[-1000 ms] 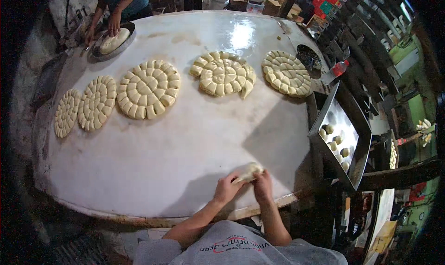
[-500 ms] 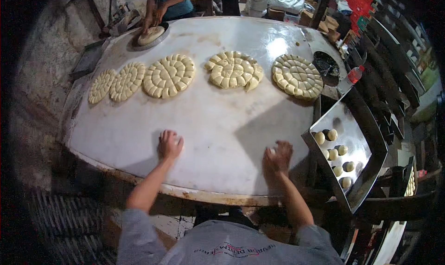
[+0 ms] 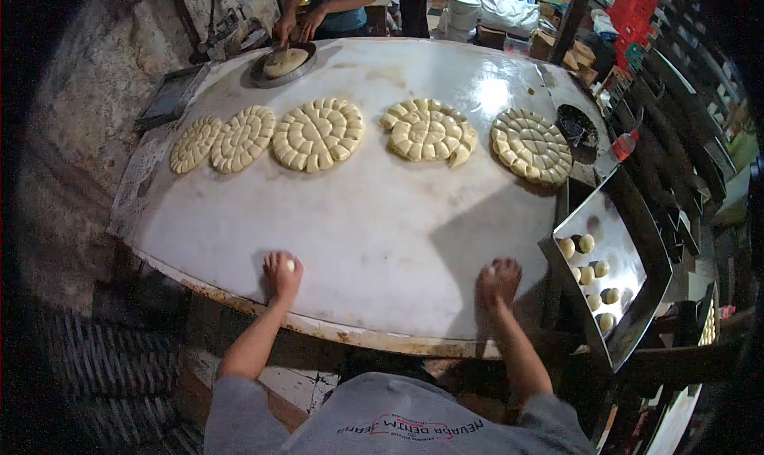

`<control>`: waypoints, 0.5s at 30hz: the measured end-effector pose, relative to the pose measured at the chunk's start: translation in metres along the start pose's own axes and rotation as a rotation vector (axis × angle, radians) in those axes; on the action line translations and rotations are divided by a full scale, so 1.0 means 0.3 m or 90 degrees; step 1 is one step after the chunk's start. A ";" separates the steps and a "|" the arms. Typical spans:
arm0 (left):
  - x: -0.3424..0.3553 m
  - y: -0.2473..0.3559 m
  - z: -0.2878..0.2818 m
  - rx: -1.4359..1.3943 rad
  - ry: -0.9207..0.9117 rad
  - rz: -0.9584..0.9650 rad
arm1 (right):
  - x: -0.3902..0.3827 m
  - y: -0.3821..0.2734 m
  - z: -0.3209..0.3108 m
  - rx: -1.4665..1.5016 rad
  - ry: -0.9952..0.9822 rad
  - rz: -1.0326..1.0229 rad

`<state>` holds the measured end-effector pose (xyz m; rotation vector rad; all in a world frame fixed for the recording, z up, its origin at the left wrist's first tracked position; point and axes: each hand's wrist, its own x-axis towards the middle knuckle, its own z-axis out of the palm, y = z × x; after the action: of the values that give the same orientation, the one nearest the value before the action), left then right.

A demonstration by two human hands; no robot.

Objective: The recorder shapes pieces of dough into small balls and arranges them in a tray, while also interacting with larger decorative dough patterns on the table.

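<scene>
My left hand (image 3: 282, 277) is cupped on the table near its front edge, fingers curled round a small pale dough ball (image 3: 290, 265) that peeks out beside the thumb. Farther right, in shadow, my right hand (image 3: 500, 281) curls over another small dough ball (image 3: 491, 270), mostly hidden and slightly blurred. Beyond both hands lie several flat rounds of dough scored into ring-shaped segments, among them a large round (image 3: 317, 135), one with a loose outer end (image 3: 430, 131) and one at the right (image 3: 532, 145).
A metal tray (image 3: 629, 252) holding several dough balls (image 3: 587, 274) stands right of the white table (image 3: 342, 224). At the far left a co-worker's hands (image 3: 298, 27) press dough (image 3: 285, 62) in a round pan (image 3: 263, 78). A red-capped bottle (image 3: 624, 145) stands by the right edge.
The view has shifted, so the table appears farther right and lower. My left hand has moved left and nearer on the table, its dough ball now showing. My right hand remains cupped.
</scene>
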<state>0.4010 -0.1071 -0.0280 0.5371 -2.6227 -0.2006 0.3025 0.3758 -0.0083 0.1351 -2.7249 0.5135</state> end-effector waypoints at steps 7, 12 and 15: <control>0.238 0.318 0.092 -0.155 -0.125 -0.060 | 0.140 -0.317 0.143 -0.019 0.009 0.215; 0.044 0.061 -0.045 -0.199 -0.088 0.271 | -0.101 -0.327 0.106 -0.081 0.106 0.042; 0.119 -0.228 0.000 -0.202 -0.094 0.206 | -0.168 -0.170 0.066 -0.160 0.026 0.135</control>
<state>0.3948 -0.1839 -0.0292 -0.0111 -2.6972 -0.5557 0.3509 0.3226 -0.0269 -0.2278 -2.7502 0.2213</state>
